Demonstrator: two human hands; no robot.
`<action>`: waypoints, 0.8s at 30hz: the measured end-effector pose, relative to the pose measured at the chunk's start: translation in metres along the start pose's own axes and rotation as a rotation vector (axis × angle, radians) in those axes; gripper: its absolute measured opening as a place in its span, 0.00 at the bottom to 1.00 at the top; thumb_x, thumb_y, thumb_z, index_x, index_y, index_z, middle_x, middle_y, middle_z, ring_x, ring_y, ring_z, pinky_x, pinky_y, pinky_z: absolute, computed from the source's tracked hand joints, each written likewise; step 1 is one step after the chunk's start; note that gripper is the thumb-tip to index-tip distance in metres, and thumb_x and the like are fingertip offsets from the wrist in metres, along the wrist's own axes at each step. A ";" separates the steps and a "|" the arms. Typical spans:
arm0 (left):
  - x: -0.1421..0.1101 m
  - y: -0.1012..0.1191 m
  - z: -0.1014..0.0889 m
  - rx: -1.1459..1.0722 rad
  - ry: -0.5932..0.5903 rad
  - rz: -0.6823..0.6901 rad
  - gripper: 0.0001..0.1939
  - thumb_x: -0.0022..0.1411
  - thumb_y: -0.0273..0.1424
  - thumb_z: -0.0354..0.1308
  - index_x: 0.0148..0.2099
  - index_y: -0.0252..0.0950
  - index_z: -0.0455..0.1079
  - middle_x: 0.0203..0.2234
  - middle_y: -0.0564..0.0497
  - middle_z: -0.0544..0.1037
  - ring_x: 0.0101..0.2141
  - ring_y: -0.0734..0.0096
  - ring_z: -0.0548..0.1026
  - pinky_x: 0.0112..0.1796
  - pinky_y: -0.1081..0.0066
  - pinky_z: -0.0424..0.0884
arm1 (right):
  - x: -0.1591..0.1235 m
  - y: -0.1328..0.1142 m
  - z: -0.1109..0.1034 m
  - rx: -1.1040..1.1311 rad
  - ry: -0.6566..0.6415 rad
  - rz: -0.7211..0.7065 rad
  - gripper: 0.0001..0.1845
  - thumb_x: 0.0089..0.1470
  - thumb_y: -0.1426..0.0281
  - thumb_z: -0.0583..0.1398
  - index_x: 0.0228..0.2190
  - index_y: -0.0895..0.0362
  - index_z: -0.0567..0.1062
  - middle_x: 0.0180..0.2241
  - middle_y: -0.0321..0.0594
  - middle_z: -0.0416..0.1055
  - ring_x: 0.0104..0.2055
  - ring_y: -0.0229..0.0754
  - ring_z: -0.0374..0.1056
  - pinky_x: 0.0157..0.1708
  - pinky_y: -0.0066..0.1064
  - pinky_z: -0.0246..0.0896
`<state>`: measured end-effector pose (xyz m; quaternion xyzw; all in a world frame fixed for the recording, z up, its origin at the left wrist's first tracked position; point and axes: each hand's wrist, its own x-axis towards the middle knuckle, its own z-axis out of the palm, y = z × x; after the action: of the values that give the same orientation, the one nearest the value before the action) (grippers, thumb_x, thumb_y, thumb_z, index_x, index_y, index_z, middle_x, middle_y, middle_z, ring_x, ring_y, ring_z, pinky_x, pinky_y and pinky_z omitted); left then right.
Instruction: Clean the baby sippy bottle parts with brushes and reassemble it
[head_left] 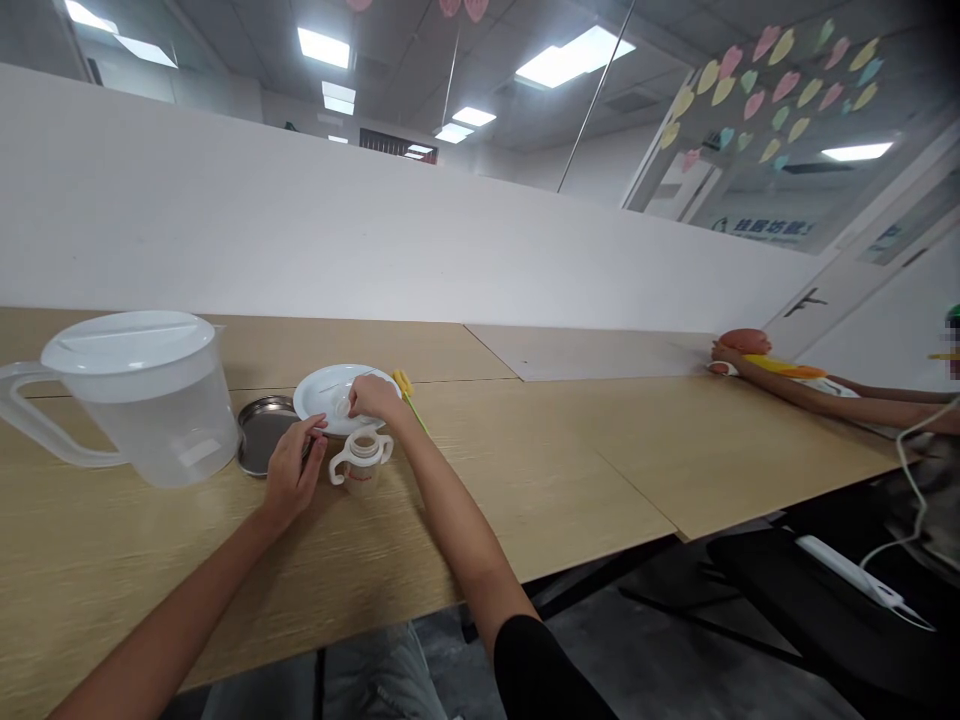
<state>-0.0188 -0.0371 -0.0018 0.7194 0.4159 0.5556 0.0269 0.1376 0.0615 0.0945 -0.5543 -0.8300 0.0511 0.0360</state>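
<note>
My right hand [376, 398] is over a white plate [330, 380], its fingers pinched together and pointing down. A small translucent piece [341, 406] lies at its fingertips; what the fingers grip is mostly hidden. My left hand [297, 462] is at the plate's near left edge, fingers stretched out and thumb apart, partly over a round steel tray [262, 432]. Just in front of the plate stands an upright baby bottle [363, 466] with two white handles and an uncovered neck, between my forearms. A yellow-headed brush [403, 383] with a green stem lies right of the plate.
A large clear pitcher [169, 420] with a white lid stands at the left. A low white wall [360, 240] runs behind the wooden table [517, 480]. At the far right, another person's arms [817, 393] hold a doll [746, 342]. A power strip [847, 570] lies on a black chair.
</note>
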 end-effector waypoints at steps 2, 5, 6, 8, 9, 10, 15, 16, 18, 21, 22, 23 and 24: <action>0.000 0.000 0.000 0.000 0.000 -0.003 0.17 0.70 0.37 0.47 0.56 0.37 0.65 0.43 0.44 0.76 0.41 0.65 0.74 0.46 0.62 0.69 | -0.001 0.002 -0.005 0.014 0.050 -0.003 0.10 0.48 0.68 0.68 0.36 0.54 0.81 0.42 0.42 0.78 0.46 0.45 0.73 0.39 0.27 0.65; 0.000 0.001 0.000 -0.001 0.003 -0.014 0.17 0.69 0.38 0.47 0.56 0.36 0.65 0.42 0.44 0.76 0.41 0.65 0.74 0.46 0.62 0.70 | -0.004 0.006 -0.012 0.032 0.111 -0.004 0.10 0.51 0.67 0.66 0.37 0.54 0.81 0.42 0.42 0.78 0.46 0.44 0.73 0.39 0.27 0.64; 0.000 0.001 -0.001 0.000 0.003 -0.020 0.18 0.69 0.38 0.47 0.56 0.37 0.65 0.42 0.44 0.76 0.41 0.65 0.74 0.46 0.62 0.70 | -0.004 0.007 -0.014 0.045 0.130 -0.006 0.10 0.51 0.66 0.66 0.37 0.54 0.81 0.42 0.42 0.78 0.45 0.44 0.73 0.38 0.27 0.64; 0.000 0.001 -0.001 0.006 0.001 -0.029 0.18 0.69 0.39 0.46 0.56 0.37 0.65 0.42 0.45 0.76 0.41 0.65 0.74 0.46 0.62 0.70 | -0.004 0.011 -0.017 0.077 0.173 -0.013 0.09 0.51 0.66 0.66 0.37 0.54 0.82 0.40 0.41 0.79 0.44 0.43 0.73 0.38 0.26 0.63; 0.000 0.001 -0.001 0.007 0.001 -0.030 0.18 0.69 0.39 0.46 0.56 0.37 0.65 0.42 0.45 0.76 0.41 0.64 0.74 0.47 0.62 0.70 | -0.004 0.013 -0.017 0.095 0.197 -0.014 0.09 0.51 0.65 0.66 0.36 0.54 0.82 0.40 0.41 0.78 0.43 0.42 0.72 0.38 0.26 0.62; 0.001 0.001 -0.001 0.007 0.000 -0.028 0.18 0.69 0.39 0.46 0.56 0.37 0.65 0.42 0.45 0.76 0.42 0.64 0.74 0.47 0.62 0.70 | -0.004 0.015 -0.018 0.114 0.222 -0.013 0.10 0.51 0.65 0.66 0.36 0.54 0.82 0.40 0.41 0.78 0.43 0.42 0.72 0.38 0.26 0.62; 0.001 0.001 -0.001 0.018 0.006 -0.031 0.17 0.69 0.38 0.47 0.55 0.36 0.66 0.42 0.45 0.76 0.42 0.64 0.75 0.46 0.62 0.70 | -0.006 0.019 -0.023 0.215 0.298 -0.003 0.11 0.53 0.64 0.65 0.37 0.54 0.82 0.37 0.39 0.78 0.39 0.39 0.71 0.35 0.25 0.59; 0.001 0.001 -0.001 0.019 0.005 -0.030 0.17 0.69 0.38 0.47 0.55 0.36 0.66 0.42 0.45 0.76 0.42 0.64 0.75 0.46 0.62 0.70 | -0.007 0.019 -0.025 0.231 0.311 -0.003 0.11 0.53 0.64 0.65 0.37 0.54 0.82 0.37 0.39 0.78 0.38 0.39 0.70 0.35 0.25 0.59; 0.001 0.001 -0.002 0.017 0.002 -0.027 0.17 0.69 0.38 0.47 0.55 0.36 0.66 0.43 0.45 0.76 0.42 0.64 0.75 0.46 0.63 0.70 | -0.010 0.018 -0.028 0.256 0.336 0.006 0.11 0.53 0.64 0.65 0.38 0.55 0.82 0.36 0.39 0.78 0.37 0.38 0.70 0.34 0.25 0.58; 0.001 0.001 -0.002 0.017 0.000 -0.027 0.17 0.69 0.38 0.47 0.55 0.36 0.66 0.43 0.44 0.76 0.42 0.64 0.75 0.47 0.63 0.70 | -0.013 0.016 -0.033 0.291 0.376 0.027 0.12 0.53 0.64 0.65 0.38 0.55 0.82 0.34 0.38 0.78 0.36 0.38 0.69 0.33 0.25 0.56; 0.001 0.001 -0.002 0.017 0.000 -0.029 0.17 0.69 0.38 0.47 0.55 0.36 0.66 0.43 0.44 0.76 0.42 0.64 0.75 0.47 0.63 0.70 | -0.014 0.015 -0.034 0.310 0.391 0.029 0.12 0.53 0.64 0.65 0.38 0.55 0.82 0.33 0.37 0.78 0.35 0.37 0.69 0.33 0.25 0.56; 0.001 0.000 -0.002 0.017 0.000 -0.030 0.17 0.69 0.38 0.47 0.55 0.36 0.65 0.43 0.44 0.76 0.42 0.64 0.75 0.47 0.63 0.70 | -0.014 0.015 -0.035 0.334 0.408 0.025 0.11 0.53 0.64 0.65 0.38 0.55 0.83 0.32 0.36 0.77 0.34 0.37 0.68 0.33 0.24 0.55; 0.001 0.000 -0.003 0.018 -0.001 -0.032 0.17 0.69 0.38 0.47 0.55 0.36 0.65 0.43 0.45 0.76 0.42 0.64 0.74 0.47 0.63 0.70 | -0.015 0.015 -0.036 0.363 0.423 0.018 0.11 0.53 0.65 0.65 0.37 0.55 0.83 0.31 0.36 0.77 0.34 0.36 0.68 0.33 0.24 0.55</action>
<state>-0.0208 -0.0376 0.0000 0.7134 0.4321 0.5509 0.0297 0.1612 0.0548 0.1287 -0.5446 -0.7763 0.0825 0.3066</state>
